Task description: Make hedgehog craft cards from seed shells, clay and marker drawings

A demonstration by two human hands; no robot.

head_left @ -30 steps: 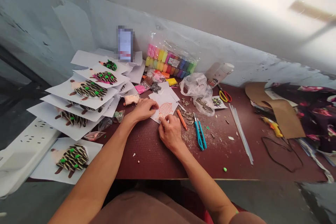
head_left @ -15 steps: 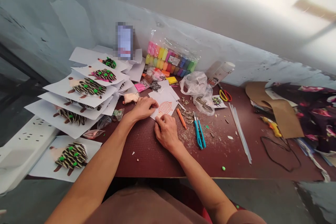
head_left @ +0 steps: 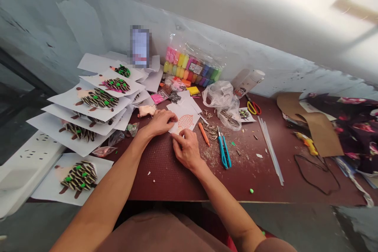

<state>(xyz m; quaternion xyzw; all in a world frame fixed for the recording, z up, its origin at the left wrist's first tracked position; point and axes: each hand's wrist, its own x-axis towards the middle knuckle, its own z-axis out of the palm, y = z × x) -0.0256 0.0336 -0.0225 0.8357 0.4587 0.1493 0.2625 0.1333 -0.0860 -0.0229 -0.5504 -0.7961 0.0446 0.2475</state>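
Observation:
A sheet of white paper lies on the dark red table, printed with an orange scaly outline. My left hand rests at the sheet's left edge, fingers stretched over it and bent slightly down. At the lower edge is my right hand, its index finger extended toward the left and the other fingers loosely bent. Under the fingertips, a small pale patch on the paper is partly hidden. Beside the sheet are an orange crayon-like stick, striped sunflower seeds and a teal utility knife.
Finished hedgehog pictures are stacked at the left, near a white power strip. Behind stand a pack of coloured clay and a plastic bag of seeds. Scissors, clear glue sticks and a yellow glue gun lie rightward.
My right hand has shifted slightly left and down, its index finger now reaching further left along the paper's lower edge. My left hand stays almost where it was.

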